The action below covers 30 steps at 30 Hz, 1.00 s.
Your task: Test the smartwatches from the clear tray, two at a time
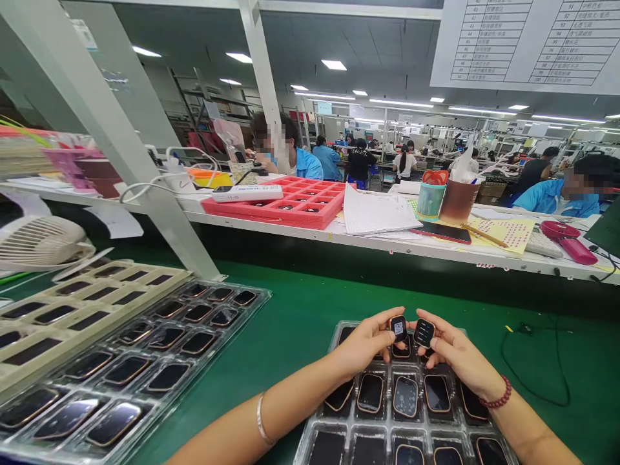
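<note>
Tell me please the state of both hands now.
Left hand: closed, holding the QR-code watch.
Right hand: closed, holding the text-screen watch.

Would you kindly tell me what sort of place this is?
It looks like an electronics assembly or inspection floor: watch-like devices lie in clear trays, people in blue tops appear beyond, and a numbered list hangs above.

A factory floor can be recognised – it is given away by rows of ceiling lights [334, 65], workers in blue [310, 165], a posted numbered list [523, 42] and trays [388, 394] filled with watches [405, 396].
</note>
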Each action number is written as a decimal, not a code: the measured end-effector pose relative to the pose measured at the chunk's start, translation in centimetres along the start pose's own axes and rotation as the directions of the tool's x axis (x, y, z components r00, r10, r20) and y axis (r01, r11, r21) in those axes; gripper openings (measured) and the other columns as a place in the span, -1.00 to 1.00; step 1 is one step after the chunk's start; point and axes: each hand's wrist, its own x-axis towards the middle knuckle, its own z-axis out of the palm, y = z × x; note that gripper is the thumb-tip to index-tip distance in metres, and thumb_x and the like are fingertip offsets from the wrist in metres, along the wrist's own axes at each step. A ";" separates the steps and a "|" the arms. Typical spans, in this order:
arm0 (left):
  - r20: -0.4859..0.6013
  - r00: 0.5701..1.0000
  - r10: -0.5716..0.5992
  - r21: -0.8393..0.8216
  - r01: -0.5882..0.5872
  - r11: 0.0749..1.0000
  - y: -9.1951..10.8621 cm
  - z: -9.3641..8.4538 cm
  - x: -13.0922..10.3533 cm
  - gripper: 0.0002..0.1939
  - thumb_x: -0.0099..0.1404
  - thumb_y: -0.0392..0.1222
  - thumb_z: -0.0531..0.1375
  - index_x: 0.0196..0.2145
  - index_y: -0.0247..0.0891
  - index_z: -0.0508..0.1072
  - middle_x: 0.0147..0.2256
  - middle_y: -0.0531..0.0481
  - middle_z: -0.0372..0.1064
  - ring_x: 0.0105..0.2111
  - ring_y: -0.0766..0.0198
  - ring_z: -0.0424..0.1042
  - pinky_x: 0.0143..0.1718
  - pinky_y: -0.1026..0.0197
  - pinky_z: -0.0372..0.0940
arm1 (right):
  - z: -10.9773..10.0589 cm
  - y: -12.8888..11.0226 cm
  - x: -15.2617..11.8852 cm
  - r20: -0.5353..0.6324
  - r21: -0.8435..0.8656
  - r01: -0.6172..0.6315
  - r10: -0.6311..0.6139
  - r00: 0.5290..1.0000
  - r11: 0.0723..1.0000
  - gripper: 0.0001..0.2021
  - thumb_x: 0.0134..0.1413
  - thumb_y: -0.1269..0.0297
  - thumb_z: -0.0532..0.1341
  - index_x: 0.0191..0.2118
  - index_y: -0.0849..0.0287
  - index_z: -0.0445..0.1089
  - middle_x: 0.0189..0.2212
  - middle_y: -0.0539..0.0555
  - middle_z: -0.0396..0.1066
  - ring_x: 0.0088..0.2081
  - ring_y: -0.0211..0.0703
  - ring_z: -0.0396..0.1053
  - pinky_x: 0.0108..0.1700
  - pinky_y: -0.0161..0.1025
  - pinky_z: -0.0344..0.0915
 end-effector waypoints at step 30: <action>0.034 0.999 -0.024 -0.016 0.025 1.000 -1.6 -0.7 0.7 -0.41 -0.09 -0.10 0.35 -0.10 -0.35 0.33 -0.40 0.04 0.31 -0.63 0.47 0.29 -0.58 0.34 0.11 | -0.3 0.1 -0.1 0.081 -0.164 -0.038 0.052 0.995 0.986 -0.53 -0.03 0.15 0.27 0.01 0.17 0.27 -0.42 0.02 0.36 -0.55 -0.31 0.26 -0.47 -0.28 0.31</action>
